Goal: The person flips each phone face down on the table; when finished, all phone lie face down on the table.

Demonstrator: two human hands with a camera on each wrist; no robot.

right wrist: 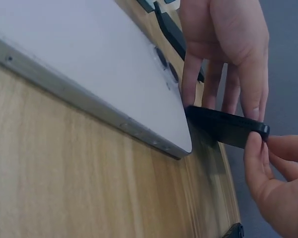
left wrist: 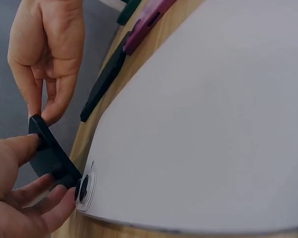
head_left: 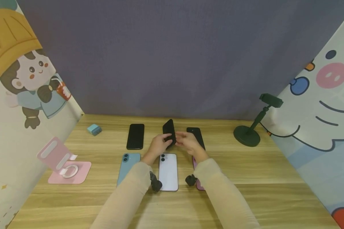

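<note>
Behind the white phone [head_left: 168, 173], a black phone [head_left: 168, 128] stands tilted up on edge between both hands. My left hand [head_left: 157, 146] grips its near end, thumb on one side and fingers on the other, in the left wrist view close to the white phone's camera lenses [left wrist: 84, 189]. My right hand [head_left: 189, 142] pinches a corner of the same phone between thumb and fingers, plainest in the right wrist view. Beside the right hand lies another black phone [head_left: 200, 136], partly covered by it. The right forearm partly hides a purple phone [head_left: 199, 185].
Left of the hands lie a black phone [head_left: 135, 136] and a blue phone [head_left: 128, 163], the latter partly under the left sleeve. A pink folding stand [head_left: 83, 173] and a small blue block [head_left: 94, 129] are farther left. A dark green stand [head_left: 247, 136] stands at the right.
</note>
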